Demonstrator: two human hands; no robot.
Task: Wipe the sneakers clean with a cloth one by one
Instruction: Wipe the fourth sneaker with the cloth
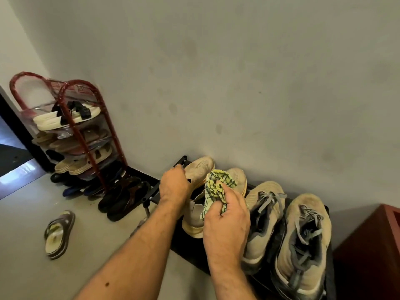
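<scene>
— Meanwhile, what is being gripped on the low black rack (pixel 151 197)?

— A beige slip-on sneaker (pixel 198 169) is being held at its left side by the left hand (pixel 174 187), fingers curled over it. A bunched yellow-green cloth (pixel 216 187) is being clutched by the right hand (pixel 227 221) just above that sneaker.

— And beside it?

— Its mate (pixel 238 177) and two grey-laced sneakers (pixel 303 241) are being kept on the rack to the right; a red shoe stand (pixel 86 135) is being seen well left.
</scene>
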